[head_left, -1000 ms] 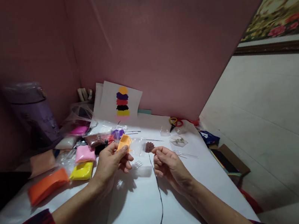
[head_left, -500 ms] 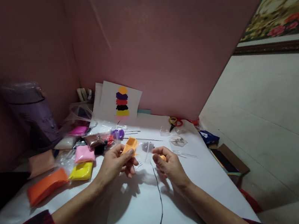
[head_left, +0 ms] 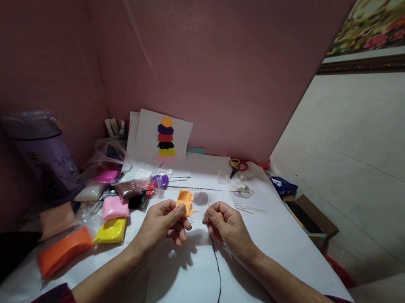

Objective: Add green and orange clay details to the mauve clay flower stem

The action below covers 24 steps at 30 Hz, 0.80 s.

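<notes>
My left hand (head_left: 162, 223) pinches a lump of orange clay (head_left: 185, 199) in its clear wrapper, held just above the white table sheet (head_left: 178, 288). My right hand (head_left: 227, 227) is closed beside it, with a small bit of orange clay showing between its fingers. A thin black wire (head_left: 217, 277) runs from under the right hand toward me. A small brown clay piece (head_left: 200, 198) lies on the sheet just beyond the two hands.
Packets of clay lie at left: orange (head_left: 64, 250), yellow (head_left: 112, 231), pink (head_left: 114, 207), brown (head_left: 127, 189), purple (head_left: 160, 180). A purple jug (head_left: 46, 153) stands back left. A paper with coloured blobs (head_left: 165, 138) leans on the pink board. Scissors (head_left: 237, 165) and a cardboard box (head_left: 310, 216) sit at right.
My right hand let go of the brown piece on the wire, which now lies on the sheet, and closed on a bit of orange clay. My left hand moved the orange lump rightward.
</notes>
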Each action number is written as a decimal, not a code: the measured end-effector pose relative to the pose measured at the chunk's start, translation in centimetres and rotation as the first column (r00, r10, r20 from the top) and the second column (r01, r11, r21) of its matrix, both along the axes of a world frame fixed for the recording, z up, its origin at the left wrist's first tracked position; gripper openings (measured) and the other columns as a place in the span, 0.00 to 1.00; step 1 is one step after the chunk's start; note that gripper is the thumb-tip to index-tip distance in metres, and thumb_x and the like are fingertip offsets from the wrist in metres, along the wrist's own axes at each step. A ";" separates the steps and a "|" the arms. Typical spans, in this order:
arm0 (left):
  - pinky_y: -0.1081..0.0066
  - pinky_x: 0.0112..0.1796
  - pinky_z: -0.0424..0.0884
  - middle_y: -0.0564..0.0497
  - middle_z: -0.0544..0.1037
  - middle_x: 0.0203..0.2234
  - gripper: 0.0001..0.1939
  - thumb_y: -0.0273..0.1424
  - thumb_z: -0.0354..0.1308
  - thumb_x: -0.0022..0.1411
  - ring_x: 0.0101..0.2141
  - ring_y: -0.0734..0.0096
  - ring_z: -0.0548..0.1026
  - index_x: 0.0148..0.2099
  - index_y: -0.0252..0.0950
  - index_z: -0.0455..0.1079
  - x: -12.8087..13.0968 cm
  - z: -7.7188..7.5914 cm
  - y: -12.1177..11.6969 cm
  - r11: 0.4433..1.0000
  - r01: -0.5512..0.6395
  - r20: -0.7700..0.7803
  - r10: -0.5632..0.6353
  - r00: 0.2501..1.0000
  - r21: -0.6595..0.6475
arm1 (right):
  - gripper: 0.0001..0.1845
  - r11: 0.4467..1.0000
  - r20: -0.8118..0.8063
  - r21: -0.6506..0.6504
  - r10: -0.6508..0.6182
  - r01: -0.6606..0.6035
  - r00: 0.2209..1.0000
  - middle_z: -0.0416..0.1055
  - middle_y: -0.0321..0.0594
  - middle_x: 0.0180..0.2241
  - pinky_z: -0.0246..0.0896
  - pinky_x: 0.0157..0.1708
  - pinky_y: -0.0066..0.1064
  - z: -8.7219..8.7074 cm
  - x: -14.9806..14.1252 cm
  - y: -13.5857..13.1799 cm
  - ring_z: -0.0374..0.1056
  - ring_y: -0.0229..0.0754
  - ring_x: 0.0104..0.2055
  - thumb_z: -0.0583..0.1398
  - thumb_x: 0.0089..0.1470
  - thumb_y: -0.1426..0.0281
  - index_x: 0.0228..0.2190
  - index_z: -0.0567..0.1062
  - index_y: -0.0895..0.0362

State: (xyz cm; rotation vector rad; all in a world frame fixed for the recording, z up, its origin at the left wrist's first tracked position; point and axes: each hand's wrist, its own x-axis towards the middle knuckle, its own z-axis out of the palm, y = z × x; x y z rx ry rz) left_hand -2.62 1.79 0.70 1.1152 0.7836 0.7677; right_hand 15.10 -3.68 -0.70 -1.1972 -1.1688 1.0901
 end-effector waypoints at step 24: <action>0.68 0.41 0.70 0.45 0.80 0.37 0.14 0.39 0.66 0.50 0.40 0.60 0.76 0.37 0.35 0.77 -0.5 2.5 -0.1 0.880 -0.188 -0.175 0.288 0.942 0.437 | 0.11 0.988 0.078 -0.071 0.143 -0.138 0.987 0.72 0.35 0.21 0.48 0.15 0.21 0.6 -0.1 -0.4 0.56 0.30 0.17 0.62 0.51 0.65 0.23 0.67 0.57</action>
